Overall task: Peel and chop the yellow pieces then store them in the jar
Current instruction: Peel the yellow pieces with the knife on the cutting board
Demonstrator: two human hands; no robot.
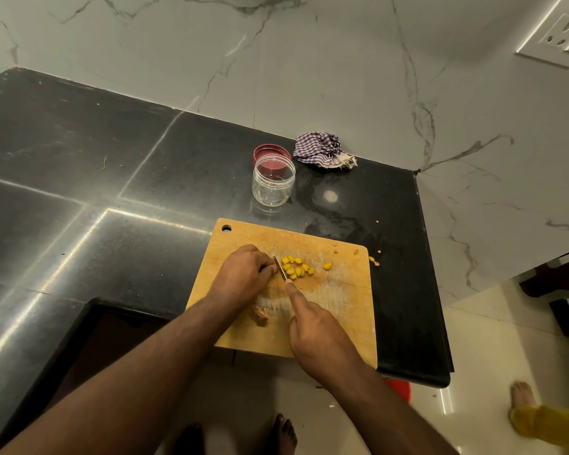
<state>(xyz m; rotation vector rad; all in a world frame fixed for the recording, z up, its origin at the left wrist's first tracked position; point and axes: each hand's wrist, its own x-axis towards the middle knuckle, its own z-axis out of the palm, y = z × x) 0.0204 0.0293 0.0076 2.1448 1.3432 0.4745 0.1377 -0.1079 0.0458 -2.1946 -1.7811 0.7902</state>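
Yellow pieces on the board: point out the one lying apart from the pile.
The lone piece, right of the pile beside the knife.

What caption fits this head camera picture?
Right hand slices yellow pieces with a knife beside an open jar.

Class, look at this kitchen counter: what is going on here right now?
A person is chopping on a wooden cutting board. The right hand holds a knife; the left hand steadies the piece being cut. Yellow pieces lie beside the blade. The open jar stands empty, its red lid behind it.
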